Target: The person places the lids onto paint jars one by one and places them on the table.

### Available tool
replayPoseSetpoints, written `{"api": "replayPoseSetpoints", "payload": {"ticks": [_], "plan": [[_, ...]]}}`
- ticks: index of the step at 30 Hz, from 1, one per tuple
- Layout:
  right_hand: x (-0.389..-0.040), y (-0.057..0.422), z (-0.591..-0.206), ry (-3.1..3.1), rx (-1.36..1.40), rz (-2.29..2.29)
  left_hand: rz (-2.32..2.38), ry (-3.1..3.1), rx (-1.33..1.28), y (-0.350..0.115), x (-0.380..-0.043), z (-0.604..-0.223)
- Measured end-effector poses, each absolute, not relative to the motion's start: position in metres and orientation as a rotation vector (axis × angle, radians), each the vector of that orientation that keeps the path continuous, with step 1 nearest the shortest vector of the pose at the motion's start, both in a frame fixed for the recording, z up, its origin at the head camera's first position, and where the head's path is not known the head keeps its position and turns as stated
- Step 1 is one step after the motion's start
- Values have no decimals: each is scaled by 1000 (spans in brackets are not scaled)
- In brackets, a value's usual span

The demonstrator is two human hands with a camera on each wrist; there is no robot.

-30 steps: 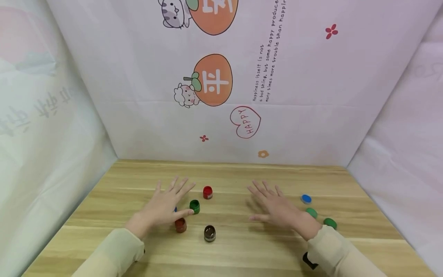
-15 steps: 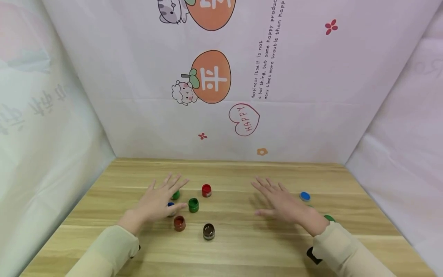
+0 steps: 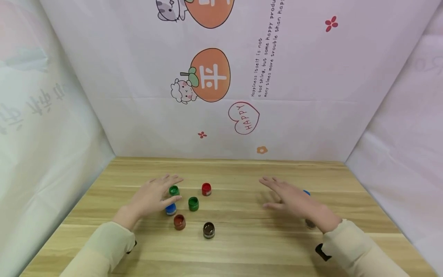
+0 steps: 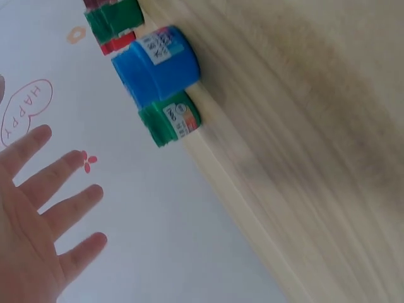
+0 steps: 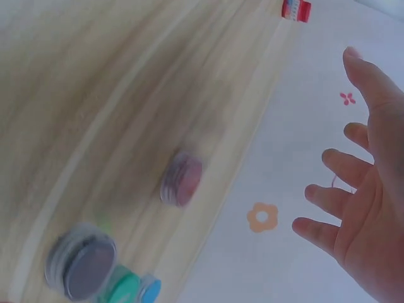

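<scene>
My left hand (image 3: 149, 198) hovers with straight, spread fingers over the left of the table, beside a green paint jar (image 3: 174, 191) and a blue paint jar (image 3: 170, 209). In the left wrist view, the palm (image 4: 28, 233) is bare, with the blue jar and a green one beyond the fingertips. Standing uncapped nearby are another green jar (image 3: 193, 204), a red jar (image 3: 206, 189), a reddish-brown jar (image 3: 179, 222) and a dark brown jar (image 3: 209, 230). Fingers extended and holding nothing, my right hand (image 3: 294, 200) is above several loose lids, mostly hidden beneath it in the head view.
The right wrist view shows a dark lid (image 5: 91, 268), a green lid (image 5: 120, 287), a blue lid (image 5: 150, 289) and a reddish lid (image 5: 183, 180) on the wooden table (image 3: 242, 246). Printed white sheets (image 3: 294, 127) enclose the table's back and sides.
My left hand has drifted left, uncovering the green and blue jars. The right hand has moved right, now covering the green lids and part of the blue one. Both stay unfolded.
</scene>
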State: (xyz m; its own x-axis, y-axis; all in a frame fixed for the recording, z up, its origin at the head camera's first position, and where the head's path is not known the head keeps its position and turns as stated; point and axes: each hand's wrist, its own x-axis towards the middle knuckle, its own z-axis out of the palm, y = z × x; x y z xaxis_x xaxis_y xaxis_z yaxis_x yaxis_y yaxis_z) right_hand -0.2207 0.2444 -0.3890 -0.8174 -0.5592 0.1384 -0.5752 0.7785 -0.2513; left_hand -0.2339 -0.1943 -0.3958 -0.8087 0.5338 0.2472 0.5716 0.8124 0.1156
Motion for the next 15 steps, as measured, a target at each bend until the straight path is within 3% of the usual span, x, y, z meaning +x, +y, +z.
{"api": "replayPoseSetpoints", "payload": {"ticks": [15], "plan": [[-217, 279, -375, -3020, 752, 528, -398, -2779, -831, -206, -241, -390]]}}
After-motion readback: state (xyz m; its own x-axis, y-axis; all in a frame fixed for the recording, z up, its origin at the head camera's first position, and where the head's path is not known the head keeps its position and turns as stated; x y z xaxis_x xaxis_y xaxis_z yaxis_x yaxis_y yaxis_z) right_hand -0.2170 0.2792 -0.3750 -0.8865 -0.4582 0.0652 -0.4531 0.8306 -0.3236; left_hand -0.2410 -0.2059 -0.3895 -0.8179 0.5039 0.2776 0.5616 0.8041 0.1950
